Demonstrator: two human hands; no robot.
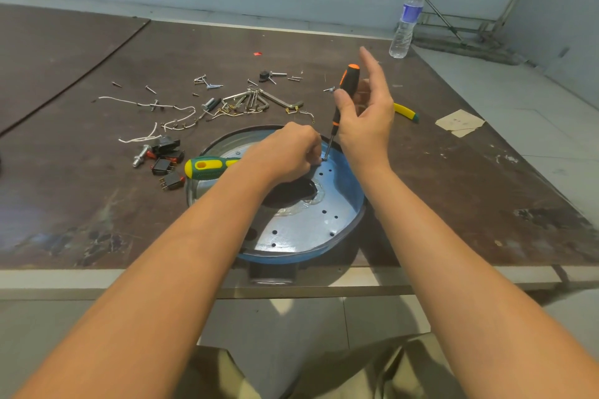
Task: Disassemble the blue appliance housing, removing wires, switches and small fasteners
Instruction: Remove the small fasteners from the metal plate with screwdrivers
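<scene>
The round blue appliance housing (337, 223) lies at the table's near edge, its perforated metal plate facing up. My right hand (366, 113) pinches the black-and-orange screwdriver (346, 84) between thumb and fingers, index finger raised; the tip stands on a fastener (325, 159) at the plate's far rim. My left hand (288, 155) is curled beside that fastener, fingertips pinching at it. A green-and-yellow screwdriver (204, 167) rests on the housing's left rim. Removed white wires (168, 120), black and red switches (165, 159) and loose screws (207, 81) lie behind the housing.
A pile of metal brackets and hex keys (256, 100) sits mid-table. A yellow-green tool handle (406, 112) shows behind my right hand. A water bottle (406, 19) stands far right, a cardboard scrap (458, 122) to the right.
</scene>
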